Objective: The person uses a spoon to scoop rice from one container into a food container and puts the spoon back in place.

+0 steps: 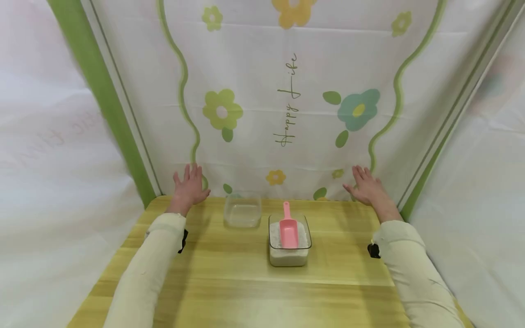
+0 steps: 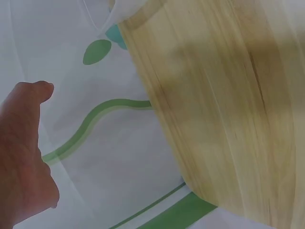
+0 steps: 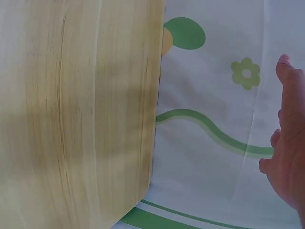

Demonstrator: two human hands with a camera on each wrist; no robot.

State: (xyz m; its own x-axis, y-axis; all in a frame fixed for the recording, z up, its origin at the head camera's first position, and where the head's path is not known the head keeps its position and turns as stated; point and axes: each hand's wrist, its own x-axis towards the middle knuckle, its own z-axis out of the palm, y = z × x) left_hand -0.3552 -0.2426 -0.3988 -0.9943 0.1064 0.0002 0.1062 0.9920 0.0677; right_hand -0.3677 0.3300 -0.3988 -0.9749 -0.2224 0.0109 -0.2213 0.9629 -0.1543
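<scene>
My left hand point(image 1: 190, 187) is at the table's far left corner in the head view, fingers spread and holding nothing. On the far right, my right hand point(image 1: 366, 187) is also held out with straight fingers and nothing in it. Both are in front of the printed curtain; I cannot tell whether they touch it. Between them stands a glass container point(image 1: 288, 260) of white powder point(image 1: 276, 234), with a pink scoop point(image 1: 289, 233) lying on the powder, handle pointing away. A clear container point(image 1: 243, 216) sits behind it to the left, nearer my left hand.
The wooden table point(image 1: 246, 300) ends at a white curtain point(image 1: 254, 68) printed with flowers and lettering. White fabric walls with green strips point(image 1: 110, 105) enclose both sides. Dark devices show at the cuffs, one a black piece point(image 1: 374, 250) by the right sleeve.
</scene>
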